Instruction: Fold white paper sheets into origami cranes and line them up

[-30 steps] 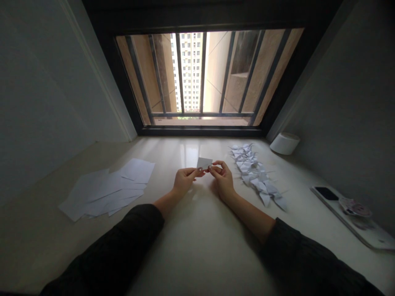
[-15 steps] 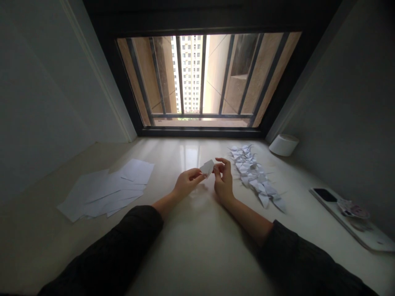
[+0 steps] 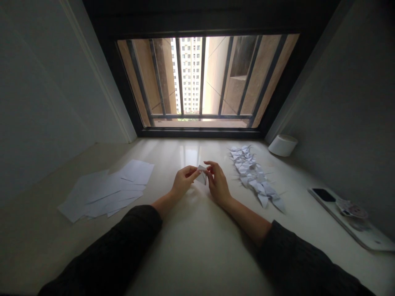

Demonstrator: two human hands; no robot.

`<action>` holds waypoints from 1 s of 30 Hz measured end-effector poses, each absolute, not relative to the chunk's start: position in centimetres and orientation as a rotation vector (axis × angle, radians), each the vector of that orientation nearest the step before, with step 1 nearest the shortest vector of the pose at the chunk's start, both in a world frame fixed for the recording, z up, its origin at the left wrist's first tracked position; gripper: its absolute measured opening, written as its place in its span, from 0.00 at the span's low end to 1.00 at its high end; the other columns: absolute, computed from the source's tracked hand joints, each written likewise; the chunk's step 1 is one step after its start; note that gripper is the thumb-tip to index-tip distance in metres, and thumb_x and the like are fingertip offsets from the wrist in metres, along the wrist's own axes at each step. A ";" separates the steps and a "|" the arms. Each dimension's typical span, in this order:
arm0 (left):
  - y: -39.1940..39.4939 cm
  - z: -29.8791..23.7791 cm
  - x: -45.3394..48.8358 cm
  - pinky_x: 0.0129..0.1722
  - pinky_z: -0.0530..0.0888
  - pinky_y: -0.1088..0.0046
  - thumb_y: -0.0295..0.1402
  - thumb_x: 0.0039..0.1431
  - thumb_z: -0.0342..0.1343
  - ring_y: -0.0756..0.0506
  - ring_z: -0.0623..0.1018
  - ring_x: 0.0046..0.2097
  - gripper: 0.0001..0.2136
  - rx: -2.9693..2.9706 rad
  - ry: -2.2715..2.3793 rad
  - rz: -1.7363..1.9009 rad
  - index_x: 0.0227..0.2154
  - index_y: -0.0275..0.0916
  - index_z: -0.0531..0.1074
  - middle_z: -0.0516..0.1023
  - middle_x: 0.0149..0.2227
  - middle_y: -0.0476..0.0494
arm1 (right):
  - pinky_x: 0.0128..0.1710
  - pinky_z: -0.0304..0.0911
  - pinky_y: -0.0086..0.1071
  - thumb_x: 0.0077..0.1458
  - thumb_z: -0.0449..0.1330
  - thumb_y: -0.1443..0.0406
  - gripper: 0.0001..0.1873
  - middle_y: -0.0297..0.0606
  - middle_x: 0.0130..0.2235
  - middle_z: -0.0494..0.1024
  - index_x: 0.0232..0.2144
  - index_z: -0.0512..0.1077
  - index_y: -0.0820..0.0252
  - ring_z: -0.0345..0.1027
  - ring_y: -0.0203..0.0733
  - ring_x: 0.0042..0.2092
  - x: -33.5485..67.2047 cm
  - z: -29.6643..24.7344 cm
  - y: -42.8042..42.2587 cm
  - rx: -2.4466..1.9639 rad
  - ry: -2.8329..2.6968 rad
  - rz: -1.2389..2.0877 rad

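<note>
A small folded piece of white paper [image 3: 202,176] is pinched between both my hands just above the pale table [image 3: 197,246]. My left hand [image 3: 182,181] grips its left side with thumb and forefinger. My right hand [image 3: 217,183] holds its right side, fingers curled over the top edge. Both sleeves are dark. The paper's exact fold shape is hard to make out.
A loose spread of flat white sheets [image 3: 105,189] lies to the left. A row of several folded paper figures [image 3: 254,176] runs along the right. A white round container [image 3: 282,144] stands by the window. A tablet with a phone and a small dish [image 3: 348,216] is at far right.
The paper was held up flat between my fingertips; now it is lower, closer to the table, and looks more folded. My hands have drawn closer together and slightly left.
</note>
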State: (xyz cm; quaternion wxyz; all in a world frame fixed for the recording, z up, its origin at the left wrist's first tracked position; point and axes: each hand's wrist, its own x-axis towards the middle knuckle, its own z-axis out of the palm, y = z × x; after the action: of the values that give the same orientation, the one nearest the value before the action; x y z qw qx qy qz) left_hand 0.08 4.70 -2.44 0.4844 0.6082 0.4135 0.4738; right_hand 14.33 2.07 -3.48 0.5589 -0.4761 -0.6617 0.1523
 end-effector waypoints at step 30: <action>4.8 -2.8 -0.1 0.32 0.72 0.74 0.42 0.50 0.59 0.44 0.78 0.39 0.18 1.440 0.894 1.160 0.42 0.38 0.74 0.77 0.42 0.40 | 0.40 0.65 0.37 0.45 0.64 0.55 0.14 0.39 0.38 0.80 0.34 0.78 0.55 0.72 0.45 0.39 15.1 -4.4 3.4 -1.057 -1.248 0.857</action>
State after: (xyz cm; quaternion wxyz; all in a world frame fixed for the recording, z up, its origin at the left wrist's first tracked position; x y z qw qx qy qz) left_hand -0.09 4.78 -2.80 0.5174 0.6000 0.3726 0.4833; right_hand 15.08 3.44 -4.35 0.6033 -0.4566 -0.5390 0.3702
